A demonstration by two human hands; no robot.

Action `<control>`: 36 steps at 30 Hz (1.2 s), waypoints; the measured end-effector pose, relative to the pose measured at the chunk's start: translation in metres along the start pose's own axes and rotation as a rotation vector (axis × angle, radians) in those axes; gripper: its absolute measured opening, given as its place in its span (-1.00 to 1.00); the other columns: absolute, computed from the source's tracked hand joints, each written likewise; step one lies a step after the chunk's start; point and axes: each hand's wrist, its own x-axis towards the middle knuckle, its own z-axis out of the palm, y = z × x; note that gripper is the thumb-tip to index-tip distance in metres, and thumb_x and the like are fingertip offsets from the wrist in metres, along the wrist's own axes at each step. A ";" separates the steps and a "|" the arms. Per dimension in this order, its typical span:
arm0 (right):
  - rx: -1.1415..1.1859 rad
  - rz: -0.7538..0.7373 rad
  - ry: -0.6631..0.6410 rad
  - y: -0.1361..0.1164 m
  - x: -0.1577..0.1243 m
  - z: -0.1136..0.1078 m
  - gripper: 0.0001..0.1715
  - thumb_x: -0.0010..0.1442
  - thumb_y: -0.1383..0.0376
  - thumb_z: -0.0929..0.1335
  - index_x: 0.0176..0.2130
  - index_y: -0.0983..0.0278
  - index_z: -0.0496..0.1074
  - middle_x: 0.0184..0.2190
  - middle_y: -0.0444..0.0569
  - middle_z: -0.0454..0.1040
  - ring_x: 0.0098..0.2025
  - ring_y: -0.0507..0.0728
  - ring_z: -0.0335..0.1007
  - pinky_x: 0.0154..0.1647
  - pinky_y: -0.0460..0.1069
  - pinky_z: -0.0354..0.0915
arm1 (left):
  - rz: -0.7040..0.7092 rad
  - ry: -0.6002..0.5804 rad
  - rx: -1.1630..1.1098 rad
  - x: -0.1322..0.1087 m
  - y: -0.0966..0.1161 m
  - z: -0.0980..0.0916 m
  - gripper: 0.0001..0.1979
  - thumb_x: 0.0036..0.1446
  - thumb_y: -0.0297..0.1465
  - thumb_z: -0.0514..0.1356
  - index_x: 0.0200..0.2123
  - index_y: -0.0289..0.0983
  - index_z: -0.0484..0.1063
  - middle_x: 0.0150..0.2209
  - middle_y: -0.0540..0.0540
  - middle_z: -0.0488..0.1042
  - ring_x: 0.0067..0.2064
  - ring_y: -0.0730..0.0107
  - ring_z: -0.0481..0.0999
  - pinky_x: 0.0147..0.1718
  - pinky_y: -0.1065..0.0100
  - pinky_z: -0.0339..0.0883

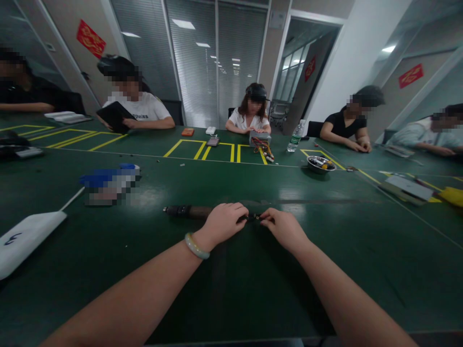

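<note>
A long, dark, rod-shaped tool (197, 212) with a brownish barrel, resembling an electric screwdriver, lies crosswise on the green table (173, 284). Its left end has a black ringed section and a small metal tip. My left hand (224, 221), with a pale bangle (196, 246) at the wrist, is closed over the tool's right part and hides some of it. Just past it, my right hand (284, 226) pinches at a small dark piece with a shiny spot (256, 217). Whether that piece is part of the tool or separate, I cannot tell.
A white power strip (32, 238) with a cable lies at left, near a blurred blue-and-white item (112, 183). Farther off are a metal bowl (321, 165) of small parts, a water bottle (296, 137), a grey box with wires (259, 140) and an open box (408, 189). Several people sit around the table.
</note>
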 end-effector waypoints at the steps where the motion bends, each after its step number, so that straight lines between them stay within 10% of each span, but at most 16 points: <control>1: -0.021 -0.002 0.006 0.000 0.001 0.001 -0.84 0.23 0.30 0.35 -0.18 0.16 0.51 -0.29 -0.13 0.55 -0.22 0.13 0.46 -0.17 -0.01 0.28 | 0.002 0.003 -0.007 0.000 -0.001 0.000 -0.88 0.21 -0.37 0.15 -0.17 -0.17 0.42 -0.16 -0.01 0.47 -0.13 0.31 0.47 -0.16 0.26 0.29; 36: -0.097 -0.336 0.208 -0.003 0.013 0.035 -0.95 0.24 0.34 0.40 -0.25 0.22 0.52 -0.32 -0.12 0.54 -0.24 0.11 0.43 -0.07 0.03 0.17 | -0.001 0.047 -0.059 0.001 -0.007 0.011 -0.88 0.17 -0.37 0.19 -0.20 -0.21 0.44 -0.22 -0.02 0.50 -0.19 0.30 0.50 -0.16 0.26 0.32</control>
